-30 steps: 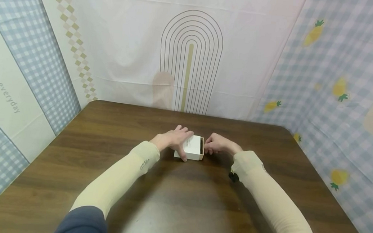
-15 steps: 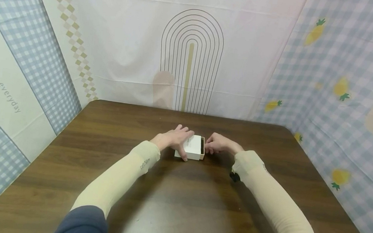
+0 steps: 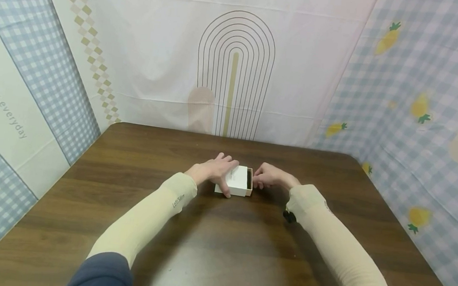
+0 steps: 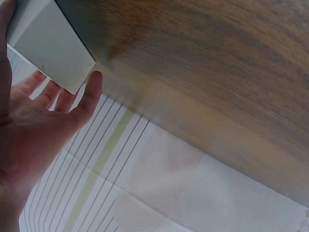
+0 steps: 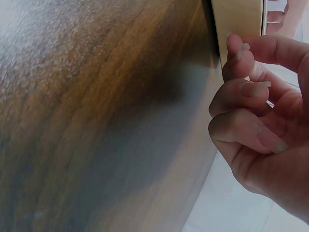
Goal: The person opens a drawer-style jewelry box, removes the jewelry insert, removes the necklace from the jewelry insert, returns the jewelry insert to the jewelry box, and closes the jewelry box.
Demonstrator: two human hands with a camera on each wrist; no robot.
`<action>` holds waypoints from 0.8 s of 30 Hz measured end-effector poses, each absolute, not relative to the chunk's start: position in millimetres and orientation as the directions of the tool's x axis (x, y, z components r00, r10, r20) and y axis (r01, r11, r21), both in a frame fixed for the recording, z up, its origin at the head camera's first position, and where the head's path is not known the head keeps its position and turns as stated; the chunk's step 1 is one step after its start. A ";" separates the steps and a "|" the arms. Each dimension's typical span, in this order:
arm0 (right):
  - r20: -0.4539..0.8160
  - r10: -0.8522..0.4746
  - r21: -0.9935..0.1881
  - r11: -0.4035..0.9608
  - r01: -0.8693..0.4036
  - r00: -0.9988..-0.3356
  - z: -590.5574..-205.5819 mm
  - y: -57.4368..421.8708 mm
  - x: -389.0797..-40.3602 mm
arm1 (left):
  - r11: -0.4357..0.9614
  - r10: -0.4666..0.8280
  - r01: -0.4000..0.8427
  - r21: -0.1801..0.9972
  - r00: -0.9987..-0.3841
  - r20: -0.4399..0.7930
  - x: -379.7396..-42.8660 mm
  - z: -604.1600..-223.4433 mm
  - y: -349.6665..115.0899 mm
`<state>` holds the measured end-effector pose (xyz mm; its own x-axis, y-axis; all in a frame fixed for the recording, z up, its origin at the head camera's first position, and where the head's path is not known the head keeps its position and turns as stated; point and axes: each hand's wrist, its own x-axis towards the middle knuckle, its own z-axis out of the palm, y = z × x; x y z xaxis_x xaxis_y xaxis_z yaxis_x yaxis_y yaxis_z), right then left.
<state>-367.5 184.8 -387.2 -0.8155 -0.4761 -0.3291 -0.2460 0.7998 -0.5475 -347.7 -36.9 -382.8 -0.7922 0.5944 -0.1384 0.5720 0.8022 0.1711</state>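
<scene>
A small white slide-out box (image 3: 237,180) lies on the table, with faint print on top. Its tan inner drawer (image 3: 249,192) sticks out a little at the right end, and the strip of interior that shows is dark. Across the sleeve's left part, my left hand (image 3: 216,170) holds it, thumb on the near side and fingers on the far side; the left wrist view has the white side (image 4: 55,50) between them. My right hand (image 3: 267,176) has curled fingers, and in the right wrist view thumb and forefinger pinch at the drawer's tan end (image 5: 239,21).
The dark wooden table (image 3: 222,240) ends at a white printed cloth (image 3: 159,58) behind the box. Blue checked cloth (image 3: 412,85) hangs along the right side. A small black object (image 3: 289,216) is at the right sleeve's cuff.
The drawer has slid slightly farther out to the right, its dark opening a bit wider, with the right hand moving along. The left hand stays on the sleeve.
</scene>
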 end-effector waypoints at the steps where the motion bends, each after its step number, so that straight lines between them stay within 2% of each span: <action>1: -0.328 -0.477 -0.548 0.799 -0.247 -0.815 -386.9 185.0 -367.0 | 0.802 0.594 0.572 0.172 -0.793 -0.137 -348.0 -382.9 -36.9; 24: -0.325 -0.498 -0.566 0.783 -0.256 -0.804 -386.5 185.7 -366.3 | 0.796 0.602 0.578 0.182 -0.789 -0.126 -347.1 -382.8 -38.2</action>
<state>-366.3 185.7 -386.5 -0.8039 -0.4980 -0.3251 -0.2562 0.7833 -0.5664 -347.1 -38.2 -382.8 -0.7887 0.6017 -0.1262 0.5779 0.7955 0.1821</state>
